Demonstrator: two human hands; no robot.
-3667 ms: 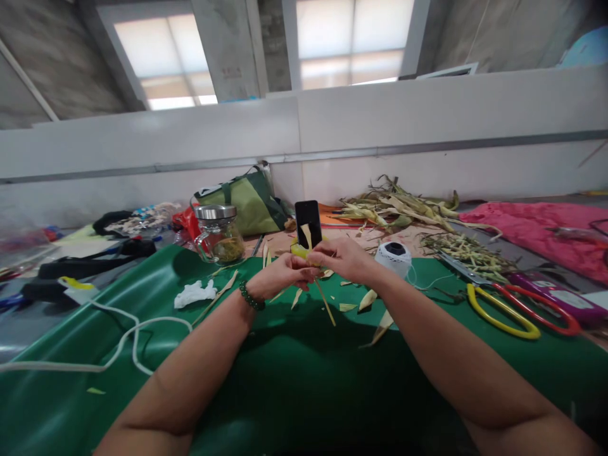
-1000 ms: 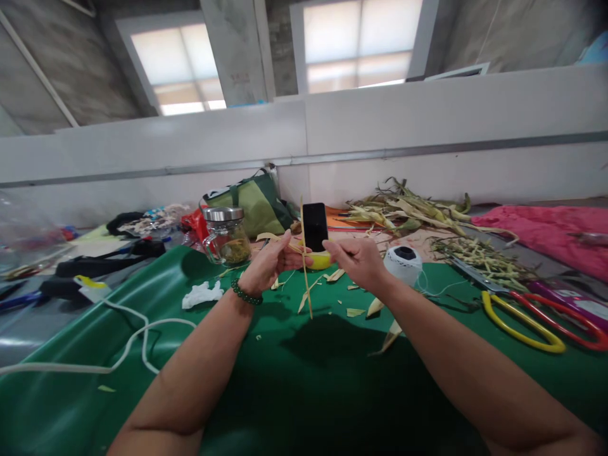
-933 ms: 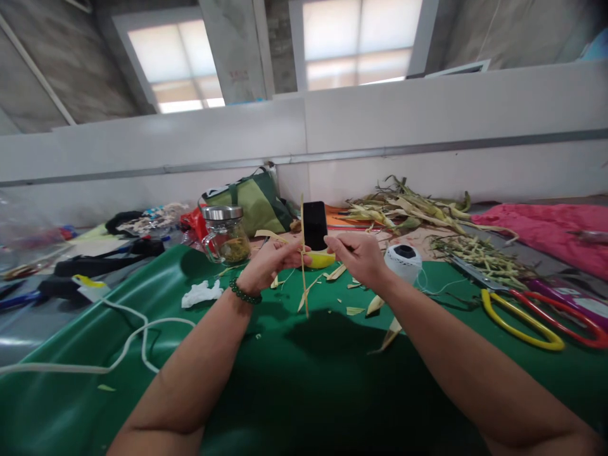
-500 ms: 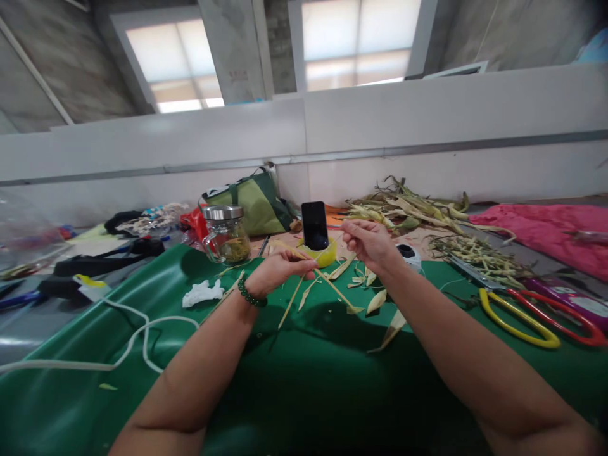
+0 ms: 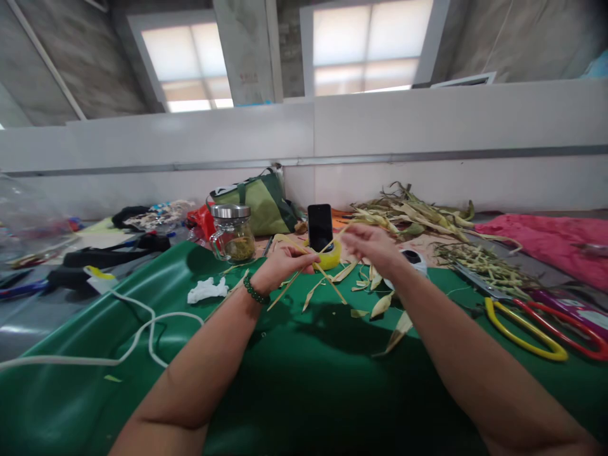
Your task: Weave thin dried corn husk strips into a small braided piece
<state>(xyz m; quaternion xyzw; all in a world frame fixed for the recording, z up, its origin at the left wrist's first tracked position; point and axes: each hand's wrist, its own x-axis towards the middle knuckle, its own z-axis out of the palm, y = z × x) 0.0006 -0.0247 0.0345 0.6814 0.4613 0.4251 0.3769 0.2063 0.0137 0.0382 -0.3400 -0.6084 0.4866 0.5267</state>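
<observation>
thin, pale yellow strips (image 5: 332, 285) are held crossed by the left hand (image 5: 286, 265), their lower ends spread apart; one is slanted up into the blurred right hand (image 5: 373, 244).

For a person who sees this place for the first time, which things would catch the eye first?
Probably the left hand near the middle, pinching crossed pale strips above the green sheet, with the right hand, slightly blurred, just beside it. Next, perhaps, the big yellow-and-red-handled scissors at the right, and the black phone standing upright behind the hands.
</observation>
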